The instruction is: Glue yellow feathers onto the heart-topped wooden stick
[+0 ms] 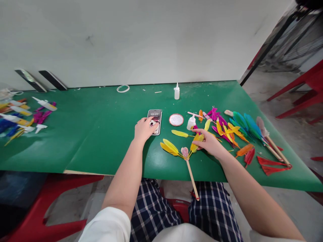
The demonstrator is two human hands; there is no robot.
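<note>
My left hand (pixel 145 128) rests with spread fingers on a phone (pixel 156 130) whose lit screen shows 12:27. At the right, my right hand (pixel 207 144) has its fingers closed on a yellow feather (pixel 196 142). That feather belongs to a fan-like piece with more yellow feathers (pixel 169 147), a pinkish heart-shaped centre (pixel 184 152) and a wooden stick (pixel 192 179) that reaches past the table's front edge. Just beyond my right hand stands a white glue bottle (pixel 191 123). A round white lid with a red rim (pixel 176 119) lies beside the phone.
Loose magenta, yellow and orange feathers (pixel 228 131) spread to the right on the green table (pixel 108 134). Farther right lie blue-feathered sticks (pixel 275 148) and red tassels (pixel 272 165). Another glue bottle (pixel 177 92) stands near the wall. Feathers and bottles (pixel 19 116) lie far left.
</note>
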